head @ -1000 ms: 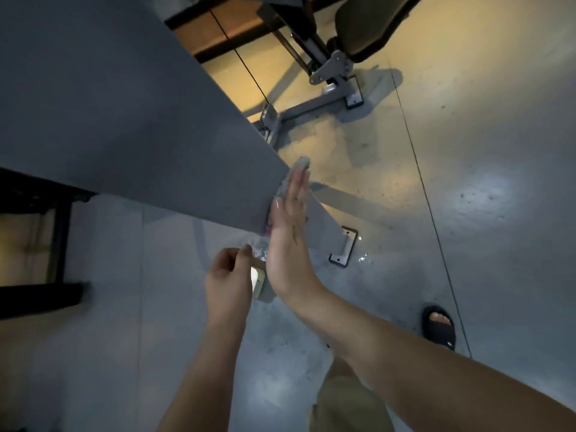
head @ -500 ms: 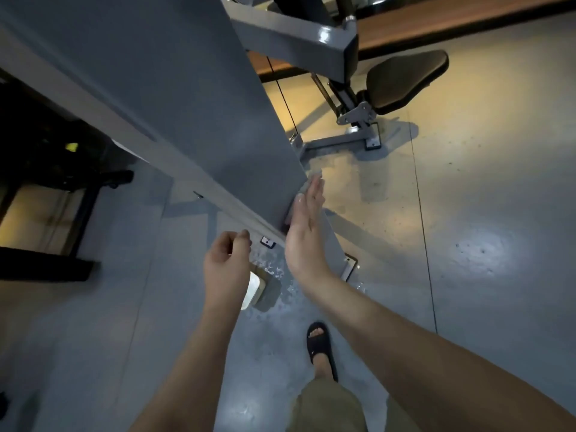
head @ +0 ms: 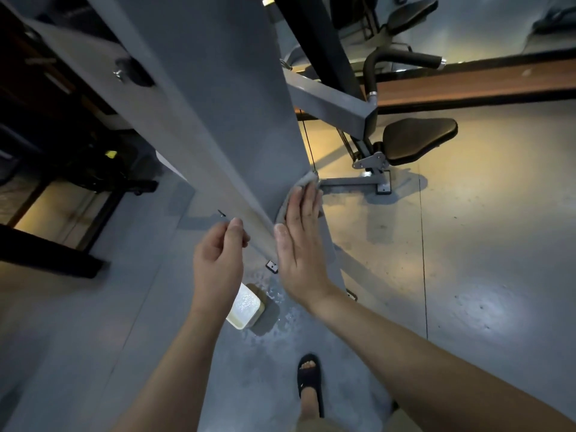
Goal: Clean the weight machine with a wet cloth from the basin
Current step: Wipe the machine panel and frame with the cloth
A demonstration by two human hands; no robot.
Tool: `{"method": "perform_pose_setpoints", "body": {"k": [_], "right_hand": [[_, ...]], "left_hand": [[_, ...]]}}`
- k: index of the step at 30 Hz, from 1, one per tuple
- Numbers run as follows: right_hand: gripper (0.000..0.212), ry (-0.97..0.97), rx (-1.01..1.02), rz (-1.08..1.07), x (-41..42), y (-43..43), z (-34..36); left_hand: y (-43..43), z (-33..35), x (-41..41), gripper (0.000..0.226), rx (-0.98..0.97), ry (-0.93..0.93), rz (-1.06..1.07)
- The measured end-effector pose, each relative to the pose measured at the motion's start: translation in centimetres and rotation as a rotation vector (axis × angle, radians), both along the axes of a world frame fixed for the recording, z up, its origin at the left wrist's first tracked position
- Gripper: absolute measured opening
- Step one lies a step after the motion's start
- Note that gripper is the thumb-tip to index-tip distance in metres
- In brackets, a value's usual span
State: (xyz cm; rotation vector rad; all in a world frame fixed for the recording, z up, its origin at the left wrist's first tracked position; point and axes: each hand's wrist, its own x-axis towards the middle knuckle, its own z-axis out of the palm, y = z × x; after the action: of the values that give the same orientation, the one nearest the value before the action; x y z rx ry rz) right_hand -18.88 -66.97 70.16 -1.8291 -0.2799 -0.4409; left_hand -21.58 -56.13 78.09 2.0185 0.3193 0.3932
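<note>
Mid-wipe: pressing thin grey wet cloth [head: 290,201] against tall grey metal machine panel [head: 224,88], low down, right hand [head: 300,254] flat, fingers straight together; left hand [head: 218,263] loosely curled, empty. Next, likely: sweep onward, or re-dip in white plastic basin [head: 249,321] below.

no readable text, white mark on sandal [head: 304,385], perhaps logo

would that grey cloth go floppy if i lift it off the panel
Probably floppy: the cloth curves loosely against the machine panel under the flat right hand. Likely damp and heavier than it looks, given splashes by the basin; it may cling or drip.
</note>
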Motion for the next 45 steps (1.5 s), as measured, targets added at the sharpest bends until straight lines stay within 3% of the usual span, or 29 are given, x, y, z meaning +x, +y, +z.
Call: {"method": "perform_pose_setpoints", "body": {"k": [4, 7, 11, 15, 18, 22, 24, 26, 30, 32, 35, 38, 41, 43, 45], "right_hand": [[0.056, -0.302, -0.025, -0.06, 3.0, 0.1, 7.6], [0.061, -0.417, -0.189, -0.051, 3.1, -0.1, 3.1], [0.075, -0.162, -0.211, -0.057, -0.1, -0.2, -6.8], [0.068, 0.225, 0.062, 0.044, -1.4, 0.2, -4.7], [0.061, 0.039, 0.102, 0.028, -0.6, 0.9, 1.1], [0.056, -0.234, -0.176, -0.027, 1.7, -0.3, -1.9], [0.068, -0.111, -0.249, 0.025, 0.7, -1.7, -5.7], [0.07, 0.176, -0.192, 0.168, -1.6, -3.7, -7.6], [0.053, 0.723, 0.071, 0.255, -4.3, -8.6, -7.8], [0.044, 0.866, 0.289, 0.35, -5.2, -10.6, -7.2], [0.033, 0.94, 0.677, 0.482, -6.3, -12.2, -6.4], [0.036, 1.038, 0.932, 0.433, -6.5, -13.6, -6.2], [0.059, 1.083, 0.804, 0.502, -6.9, -15.1, -5.7], [0.076, 1.091, 0.699, 0.611, -7.1, -15.4, -4.7], [0.076, 1.066, 0.721, 0.66, -7.3, -15.6, -3.6]], "left_hand": [[0.3, 1.2, 0.7, 0.04, -0.058, -0.053, -0.02], [0.4, 0.7, 0.8, 0.039, -0.081, -0.018, 0.029], [-0.2, -1.1, 0.2, 0.039, -0.059, 0.128, 0.095], [-0.9, -2.6, -0.7, 0.041, -0.032, 0.235, 0.08], [-1.6, -3.1, -1.1, 0.04, -0.046, 0.258, 0.072], [-2.2, -4.1, -2.0, 0.039, -0.022, 0.316, 0.121], [-2.4, -4.4, -2.8, 0.04, -0.016, 0.323, 0.154], [-2.5, -4.6, -3.6, 0.04, -0.029, 0.346, 0.165], [-3.3, -5.8, -4.7, 0.029, -0.127, 0.434, 0.044], [-4.5, -6.9, -5.0, 0.02, -0.152, 0.478, -0.041], [-7.3, -8.3, -5.3, 0.026, -0.266, 0.54, -0.14], [-9.9, -9.0, -5.4, 0.031, -0.386, 0.533, -0.122], [-11.3, -9.5, -6.0, 0.021, -0.432, 0.499, -0.181], [-11.9, -9.6, -6.5, 0.035, -0.419, 0.527, -0.266], [-11.9, -9.7, -6.5, 0.028, -0.409, 0.507, -0.184]]}}
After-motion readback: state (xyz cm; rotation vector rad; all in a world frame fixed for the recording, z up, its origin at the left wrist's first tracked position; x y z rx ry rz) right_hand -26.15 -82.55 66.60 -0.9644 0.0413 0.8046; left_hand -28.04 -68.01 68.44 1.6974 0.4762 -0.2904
